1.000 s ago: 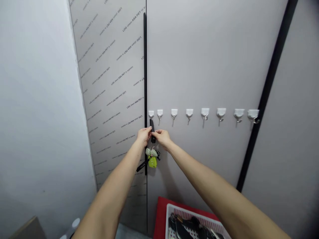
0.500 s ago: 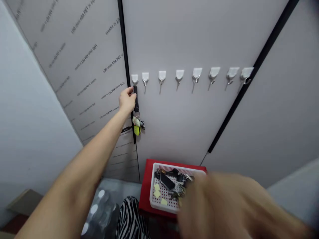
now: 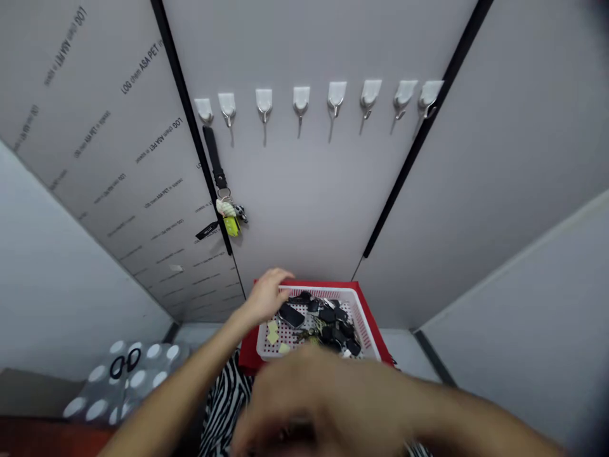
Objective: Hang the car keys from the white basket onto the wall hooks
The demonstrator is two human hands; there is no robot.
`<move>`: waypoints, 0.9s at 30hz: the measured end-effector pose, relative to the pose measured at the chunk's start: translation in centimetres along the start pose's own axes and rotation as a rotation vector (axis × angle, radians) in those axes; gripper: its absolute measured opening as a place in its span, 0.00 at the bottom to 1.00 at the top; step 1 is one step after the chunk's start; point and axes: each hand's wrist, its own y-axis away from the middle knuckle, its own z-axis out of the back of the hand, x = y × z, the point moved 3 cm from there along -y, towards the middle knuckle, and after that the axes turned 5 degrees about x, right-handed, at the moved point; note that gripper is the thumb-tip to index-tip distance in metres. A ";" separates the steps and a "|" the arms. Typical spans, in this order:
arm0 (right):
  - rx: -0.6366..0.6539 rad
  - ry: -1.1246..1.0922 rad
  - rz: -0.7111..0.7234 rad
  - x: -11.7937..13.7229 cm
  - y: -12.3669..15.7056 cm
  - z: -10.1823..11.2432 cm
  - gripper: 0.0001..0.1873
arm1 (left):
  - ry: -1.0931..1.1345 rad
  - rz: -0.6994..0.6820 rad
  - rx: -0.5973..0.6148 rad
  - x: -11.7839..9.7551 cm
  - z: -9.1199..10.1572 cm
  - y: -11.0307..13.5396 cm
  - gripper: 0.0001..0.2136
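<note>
A black strap with a keyring, a pale bow and a yellow-green tag [image 3: 223,197] hangs from the leftmost white hook [image 3: 204,109] on the grey door. My left hand [image 3: 264,297] rests at the near-left rim of a white perforated basket [image 3: 364,324], fingers curled over the edge. The basket holds several dark key fobs [image 3: 328,317] and small yellow tags. My right hand [image 3: 323,406] is close to the camera below the basket, badly blurred; its fingers cannot be made out.
A row of several white stick-on hooks [image 3: 335,94] runs across the door, all bare but the first. The basket sits on a red stool [image 3: 247,355]. A pack of bottles [image 3: 128,374] stands on the floor at left, striped fabric near my arm.
My left hand let go of the strap, which now hangs alone, and dropped to the basket rim. The view tilted down; my right hand stays blurred near the camera.
</note>
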 end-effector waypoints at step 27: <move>-0.238 0.523 -0.762 -13.9 -0.3 4.8 0.16 | 0.411 0.146 0.040 1.0 -3.0 2.6 0.13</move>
